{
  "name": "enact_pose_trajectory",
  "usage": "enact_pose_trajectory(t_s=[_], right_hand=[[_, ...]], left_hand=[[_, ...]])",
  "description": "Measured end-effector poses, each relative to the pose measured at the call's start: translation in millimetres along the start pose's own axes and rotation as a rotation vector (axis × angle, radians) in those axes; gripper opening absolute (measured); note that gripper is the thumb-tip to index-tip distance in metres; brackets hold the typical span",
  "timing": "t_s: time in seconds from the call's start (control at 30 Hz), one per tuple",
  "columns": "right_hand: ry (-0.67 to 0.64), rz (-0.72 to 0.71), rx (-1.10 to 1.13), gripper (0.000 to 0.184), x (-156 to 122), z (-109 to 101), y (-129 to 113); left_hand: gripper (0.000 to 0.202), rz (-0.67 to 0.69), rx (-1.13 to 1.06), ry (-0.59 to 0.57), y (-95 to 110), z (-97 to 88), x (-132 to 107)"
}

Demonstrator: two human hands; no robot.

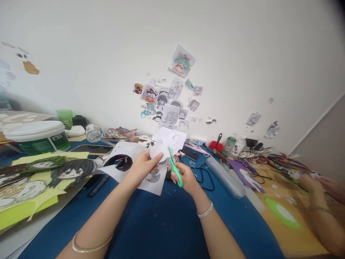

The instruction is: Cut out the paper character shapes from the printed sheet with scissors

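My left hand point(147, 164) pinches a small white paper cutout point(158, 151) with a rounded edge between thumb and fingers. In my right hand point(184, 177) is a pair of scissors point(175, 169) with green handles, my fingers through the loops. The blades point up and away, right at the paper's right edge; whether they are apart I cannot tell. Just beyond lies a white sheet point(174, 138) with an outlined rabbit-ear-like shape. Beneath my left hand a printed sheet point(153, 185) with grey shapes rests on the blue mat point(175, 223).
Colourful character cutouts point(71, 172) lie at left, near a white-lidded green tub point(37, 133). At right are a clear plastic roll point(225, 176), bottles point(230, 144) and a phone point(190, 153). A co-worker's hands point(309, 183) are at the far right. Drawings point(163, 100) hang on the wall.
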State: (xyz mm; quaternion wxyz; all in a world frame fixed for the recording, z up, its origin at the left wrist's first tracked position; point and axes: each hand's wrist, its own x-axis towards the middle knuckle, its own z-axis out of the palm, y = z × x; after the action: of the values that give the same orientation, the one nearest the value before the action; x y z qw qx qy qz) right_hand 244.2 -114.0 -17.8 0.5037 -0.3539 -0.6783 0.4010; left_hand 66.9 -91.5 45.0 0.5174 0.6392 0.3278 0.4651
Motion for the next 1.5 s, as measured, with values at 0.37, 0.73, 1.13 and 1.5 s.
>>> enact_pose_trajectory(t_s=[0.37,0.73,1.13,1.5], right_hand=[[0.004,-0.017,0.026,0.033,1.8,0.8,6.4],[-0.048,0.027,-0.005,0.032,0.8,-0.6,3.4],[-0.089,0.059,-0.050,0.029,-1.2,-1.1,2.7],[-0.096,0.045,-0.057,0.030,-2.0,-1.5,2.4]], left_hand=[[0.028,-0.002,0.040,-0.001,-5.1,0.6,1.7],[0.028,0.015,0.087,0.006,-4.1,-5.2,2.5],[0.036,0.052,0.239,0.011,-2.3,-7.0,2.5],[0.035,0.055,0.256,0.037,0.4,-6.0,1.5]])
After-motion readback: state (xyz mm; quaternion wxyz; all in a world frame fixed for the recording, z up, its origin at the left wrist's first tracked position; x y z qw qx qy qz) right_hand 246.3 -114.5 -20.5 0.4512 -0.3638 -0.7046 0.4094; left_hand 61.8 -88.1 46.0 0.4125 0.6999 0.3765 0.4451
